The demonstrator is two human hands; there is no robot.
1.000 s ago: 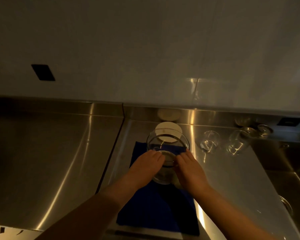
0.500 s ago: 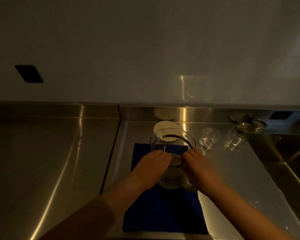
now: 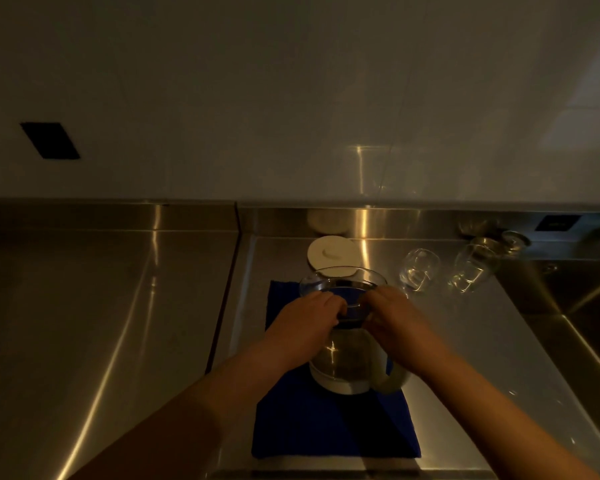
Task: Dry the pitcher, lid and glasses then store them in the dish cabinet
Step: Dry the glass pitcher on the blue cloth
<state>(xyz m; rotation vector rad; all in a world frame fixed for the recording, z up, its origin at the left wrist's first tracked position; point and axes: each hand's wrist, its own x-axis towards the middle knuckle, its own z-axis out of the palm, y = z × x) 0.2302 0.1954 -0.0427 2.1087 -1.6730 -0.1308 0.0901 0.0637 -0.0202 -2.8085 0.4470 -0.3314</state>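
A clear glass pitcher (image 3: 343, 368) stands upright on a blue cloth (image 3: 312, 427) on the steel counter, its handle toward the right. My left hand (image 3: 305, 323) and my right hand (image 3: 395, 323) both rest on its near rim, fingers curled over the edge. The round white lid (image 3: 331, 252) lies flat on the counter just behind the pitcher. To the right, two clear glasses (image 3: 418, 273) (image 3: 471, 270) lie on the counter, apart from my hands.
The steel counter (image 3: 101, 323) spreads out to the left, split by a seam. A sink basin (image 3: 589, 323) drops away at the right edge. A white wall with a dark socket (image 3: 49, 140) rises behind. Another small glass (image 3: 515, 240) sits by the backsplash.
The view has shifted slightly and come closer. Both hands stay on the pitcher's rim, and the pitcher now stands more upright on the cloth.
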